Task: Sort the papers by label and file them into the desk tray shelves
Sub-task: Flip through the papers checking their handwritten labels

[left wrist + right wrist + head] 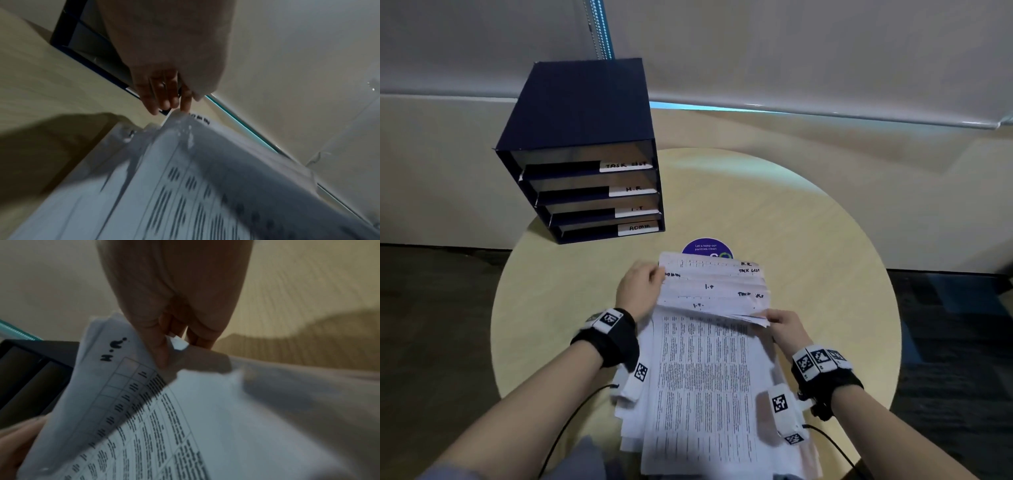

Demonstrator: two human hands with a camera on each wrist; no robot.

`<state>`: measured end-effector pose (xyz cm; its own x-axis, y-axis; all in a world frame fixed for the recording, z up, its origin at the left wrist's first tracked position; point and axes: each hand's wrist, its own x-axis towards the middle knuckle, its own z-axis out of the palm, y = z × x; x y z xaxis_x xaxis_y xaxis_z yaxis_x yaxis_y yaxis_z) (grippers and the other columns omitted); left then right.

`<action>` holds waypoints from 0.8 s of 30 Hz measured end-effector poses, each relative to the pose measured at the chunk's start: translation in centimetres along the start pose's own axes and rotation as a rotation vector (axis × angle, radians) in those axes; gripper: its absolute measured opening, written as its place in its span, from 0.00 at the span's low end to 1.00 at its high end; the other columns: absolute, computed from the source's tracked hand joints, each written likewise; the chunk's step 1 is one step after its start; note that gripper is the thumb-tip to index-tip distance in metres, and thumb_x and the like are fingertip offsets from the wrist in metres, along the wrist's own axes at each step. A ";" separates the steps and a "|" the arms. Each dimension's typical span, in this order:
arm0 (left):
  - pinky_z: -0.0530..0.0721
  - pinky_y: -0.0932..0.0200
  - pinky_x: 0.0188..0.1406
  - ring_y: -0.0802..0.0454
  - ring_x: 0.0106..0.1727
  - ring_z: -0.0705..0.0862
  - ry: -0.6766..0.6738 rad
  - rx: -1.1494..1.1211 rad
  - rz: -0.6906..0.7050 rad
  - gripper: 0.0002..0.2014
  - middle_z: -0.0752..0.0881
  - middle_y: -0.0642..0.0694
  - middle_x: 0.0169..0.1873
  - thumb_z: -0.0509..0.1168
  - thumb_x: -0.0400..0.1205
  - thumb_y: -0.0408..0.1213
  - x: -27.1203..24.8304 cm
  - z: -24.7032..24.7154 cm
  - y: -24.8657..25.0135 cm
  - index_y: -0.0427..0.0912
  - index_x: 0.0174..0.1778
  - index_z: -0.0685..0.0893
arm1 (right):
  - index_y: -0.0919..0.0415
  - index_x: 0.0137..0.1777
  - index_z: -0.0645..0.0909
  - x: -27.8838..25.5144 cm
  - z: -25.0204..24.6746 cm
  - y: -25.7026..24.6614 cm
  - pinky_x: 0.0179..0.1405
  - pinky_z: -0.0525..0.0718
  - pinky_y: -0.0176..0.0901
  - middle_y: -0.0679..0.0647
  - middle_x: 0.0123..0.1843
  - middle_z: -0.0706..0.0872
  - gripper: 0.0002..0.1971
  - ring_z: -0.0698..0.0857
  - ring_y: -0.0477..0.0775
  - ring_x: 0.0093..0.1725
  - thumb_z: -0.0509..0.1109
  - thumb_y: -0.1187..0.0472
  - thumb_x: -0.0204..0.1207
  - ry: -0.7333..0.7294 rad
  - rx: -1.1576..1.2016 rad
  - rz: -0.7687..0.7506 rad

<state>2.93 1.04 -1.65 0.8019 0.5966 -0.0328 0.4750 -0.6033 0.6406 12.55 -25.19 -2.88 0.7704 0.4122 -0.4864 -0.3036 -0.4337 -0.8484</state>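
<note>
1. Landmark: round table.
2. Paper stack lies on the table's near-centre, top sheet printed with dense columns.
3. Far ends of several upper sheets are lifted and fanned; handwritten labels show: H.R., TASK LIST, I.T., ADMIN.
4. Left hand at the fan's left edge, fingers curled on the sheets' edge; left wrist view shows fingertips touching the paper corner.
5. Right hand pinches the fan's right corner; right wrist view shows thumb and fingers clamped on an "H.R." sheet.
6. Desk tray stands on the table's far-left edge, four shelves labelled TASK LIST, H.R., I.T., ADMIN top to bottom.
7. Purple round sticker on the table just beyond the fan.
</note>
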 end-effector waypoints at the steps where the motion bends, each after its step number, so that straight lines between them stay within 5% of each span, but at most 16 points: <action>1: 0.75 0.57 0.47 0.49 0.48 0.80 0.025 0.013 0.018 0.12 0.79 0.49 0.46 0.55 0.86 0.43 1.0 -0.2 0.3 0.42 0.43 0.80 | 0.57 0.34 0.89 -0.2 0.0 0.0 0.34 0.76 0.44 0.54 0.25 0.88 0.14 0.79 0.55 0.34 0.69 0.76 0.69 0.003 0.006 -0.010; 5: 0.77 0.47 0.66 0.48 0.62 0.76 -0.259 0.056 0.049 0.11 0.77 0.51 0.55 0.53 0.86 0.40 5.0 0.2 0.8 0.48 0.54 0.82 | 0.58 0.34 0.89 -0.8 -0.2 0.4 0.37 0.82 0.40 0.50 0.27 0.90 0.17 0.87 0.49 0.31 0.68 0.81 0.67 -0.006 -0.040 -0.058; 9: 0.74 0.48 0.71 0.44 0.67 0.77 -0.548 0.134 0.036 0.15 0.79 0.43 0.65 0.58 0.85 0.42 6.8 0.5 1.6 0.44 0.65 0.81 | 0.59 0.34 0.89 -1.0 -0.2 0.8 0.32 0.82 0.33 0.51 0.28 0.91 0.16 0.88 0.45 0.29 0.69 0.80 0.69 -0.005 -0.013 -0.066; 12: 0.79 0.49 0.63 0.46 0.59 0.82 -0.555 0.256 0.091 0.14 0.84 0.47 0.56 0.69 0.77 0.43 6.6 0.8 1.4 0.46 0.59 0.85 | 0.60 0.38 0.89 -0.9 -0.2 0.9 0.37 0.82 0.38 0.51 0.29 0.91 0.13 0.87 0.50 0.34 0.70 0.78 0.69 -0.007 -0.017 -0.055; 16: 0.79 0.57 0.42 0.46 0.42 0.83 -0.383 0.139 0.164 0.04 0.86 0.49 0.36 0.70 0.76 0.38 5.1 0.7 1.9 0.44 0.36 0.87 | 0.55 0.33 0.86 -0.9 0.5 0.8 0.34 0.78 0.37 0.54 0.32 0.88 0.14 0.82 0.52 0.34 0.70 0.75 0.71 0.062 -0.038 -0.054; 19: 0.77 0.59 0.40 0.49 0.40 0.82 -0.443 0.004 0.206 0.05 0.88 0.47 0.38 0.71 0.78 0.39 4.3 -0.6 1.7 0.45 0.38 0.89 | 0.63 0.42 0.83 -1.3 0.9 0.3 0.27 0.73 0.26 0.57 0.51 0.78 0.06 0.77 0.46 0.38 0.67 0.72 0.74 0.189 -0.075 -0.050; 21: 0.81 0.56 0.45 0.49 0.42 0.85 -0.516 -0.061 0.210 0.04 0.90 0.47 0.41 0.71 0.79 0.39 3.8 -1.6 1.4 0.46 0.40 0.91 | 0.69 0.58 0.78 -1.2 0.8 0.4 0.30 0.76 0.21 0.54 0.61 0.73 0.12 0.77 0.42 0.43 0.67 0.72 0.74 0.223 -0.053 -0.054; 24: 0.82 0.56 0.46 0.59 0.39 0.85 -0.598 -0.084 0.222 0.05 0.90 0.50 0.41 0.70 0.79 0.37 3.4 -2.8 1.2 0.49 0.41 0.90 | 0.60 0.51 0.79 -0.9 0.7 -0.1 0.47 0.80 0.31 0.57 0.67 0.76 0.11 0.81 0.53 0.54 0.68 0.74 0.73 0.206 0.023 -0.080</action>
<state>5.20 3.84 1.13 0.9528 0.0495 -0.2994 0.2642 -0.6207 0.7382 11.47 -24.97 -2.48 0.8900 0.2710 -0.3668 -0.2482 -0.3868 -0.8881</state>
